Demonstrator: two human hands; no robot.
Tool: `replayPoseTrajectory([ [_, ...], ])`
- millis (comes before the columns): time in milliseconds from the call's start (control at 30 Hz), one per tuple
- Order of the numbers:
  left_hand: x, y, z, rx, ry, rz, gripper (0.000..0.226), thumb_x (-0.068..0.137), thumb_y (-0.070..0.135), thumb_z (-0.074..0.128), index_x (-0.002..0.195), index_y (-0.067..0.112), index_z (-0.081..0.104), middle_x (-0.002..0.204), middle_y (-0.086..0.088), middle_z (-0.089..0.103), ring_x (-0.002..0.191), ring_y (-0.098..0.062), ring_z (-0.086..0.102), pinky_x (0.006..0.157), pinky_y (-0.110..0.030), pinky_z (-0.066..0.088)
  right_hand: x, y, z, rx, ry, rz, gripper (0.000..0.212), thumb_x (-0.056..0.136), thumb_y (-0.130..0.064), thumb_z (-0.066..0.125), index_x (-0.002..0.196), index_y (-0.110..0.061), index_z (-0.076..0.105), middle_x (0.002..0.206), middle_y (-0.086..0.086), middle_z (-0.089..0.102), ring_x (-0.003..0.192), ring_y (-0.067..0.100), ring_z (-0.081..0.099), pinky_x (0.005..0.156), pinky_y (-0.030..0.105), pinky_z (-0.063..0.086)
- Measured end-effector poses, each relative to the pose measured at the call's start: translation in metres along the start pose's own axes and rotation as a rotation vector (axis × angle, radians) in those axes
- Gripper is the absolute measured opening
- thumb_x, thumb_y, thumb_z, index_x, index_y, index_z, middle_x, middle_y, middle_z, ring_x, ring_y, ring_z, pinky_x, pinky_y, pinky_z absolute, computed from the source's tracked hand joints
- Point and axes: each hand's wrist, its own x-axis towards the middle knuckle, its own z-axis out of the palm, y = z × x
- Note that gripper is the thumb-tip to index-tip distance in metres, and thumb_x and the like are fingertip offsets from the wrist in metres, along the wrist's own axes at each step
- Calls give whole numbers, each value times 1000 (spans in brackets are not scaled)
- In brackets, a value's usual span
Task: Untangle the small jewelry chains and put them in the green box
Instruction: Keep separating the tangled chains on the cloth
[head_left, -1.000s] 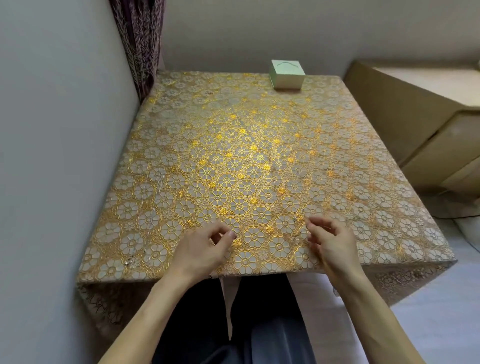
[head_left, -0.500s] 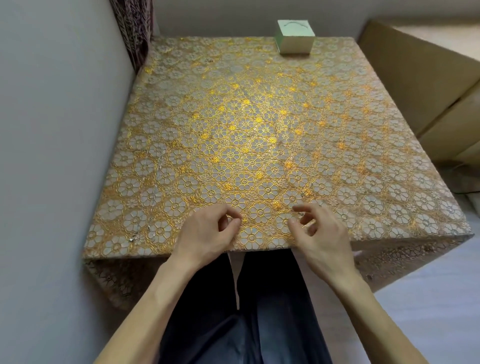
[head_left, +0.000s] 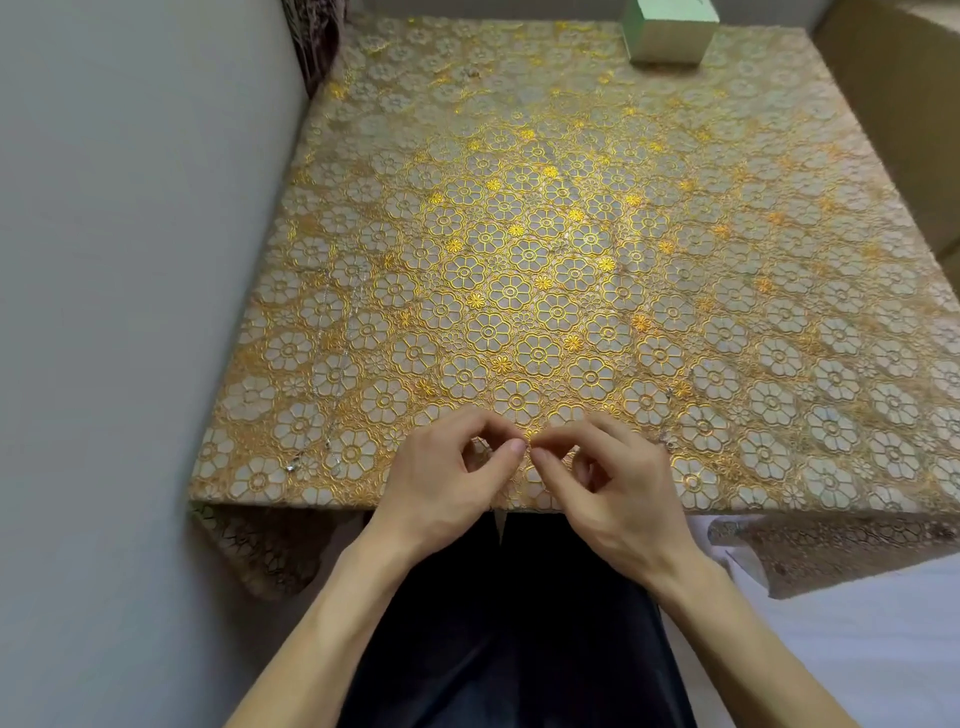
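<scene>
My left hand (head_left: 447, 483) and my right hand (head_left: 613, 488) meet at the near edge of the table, thumb and forefinger of each pinched together, tips almost touching. They pinch a very fine chain (head_left: 527, 446), barely visible against the gold pattern. A bit of silver chain (head_left: 670, 441) lies just right of my right hand. Another thin silver chain (head_left: 311, 462) lies stretched along the left side of the table. The green box (head_left: 667, 31) stands at the far edge, its top cut off by the frame.
A gold floral lace cloth (head_left: 519, 234) covers the table and hangs over the near edge. A grey wall (head_left: 130, 260) runs along the left, a dark curtain (head_left: 317, 47) hangs at the far left corner, and a tan cabinet (head_left: 904, 104) stands to the right.
Both hands have come together from apart, and their fingertips now meet in a pinch. The view has tilted down, so the green box sits at the top edge.
</scene>
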Motion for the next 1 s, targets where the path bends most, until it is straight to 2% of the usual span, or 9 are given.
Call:
replayPoseTrajectory([
  [300, 0, -4, -2, -70, -25, -27, 3, 92, 31, 72, 89, 30, 72, 74, 22, 63, 59, -4, 54, 59, -13, 38, -3, -1, 7, 3, 34, -26, 5, 87, -12, 76, 88, -15, 73, 84, -10, 61, 52, 11, 53, 58, 8, 36],
  [433, -1, -4, 0, -18, -6, -3, 12, 87, 42, 64, 87, 31, 71, 77, 21, 63, 62, -6, 56, 60, -13, 36, -5, 1, 10, 10, 89, -37, 2, 88, -12, 75, 88, -11, 73, 84, -5, 62, 51, 10, 54, 55, 12, 38],
  [833, -2, -2, 1, 15, 33, 23, 11, 84, 40, 67, 82, 29, 71, 73, 24, 61, 61, -3, 55, 58, -9, 34, -10, 3, 15, -8, 124, -44, 3, 89, -17, 74, 87, -14, 74, 85, -3, 64, 50, 12, 54, 51, 29, 45],
  [1000, -2, -1, 3, 52, 54, 45, 9, 84, 36, 71, 81, 27, 72, 73, 18, 63, 64, 1, 55, 61, -7, 36, -8, 3, 16, -46, 107, -10, 4, 86, -17, 76, 84, -17, 72, 84, -7, 63, 52, 9, 54, 56, 27, 46],
])
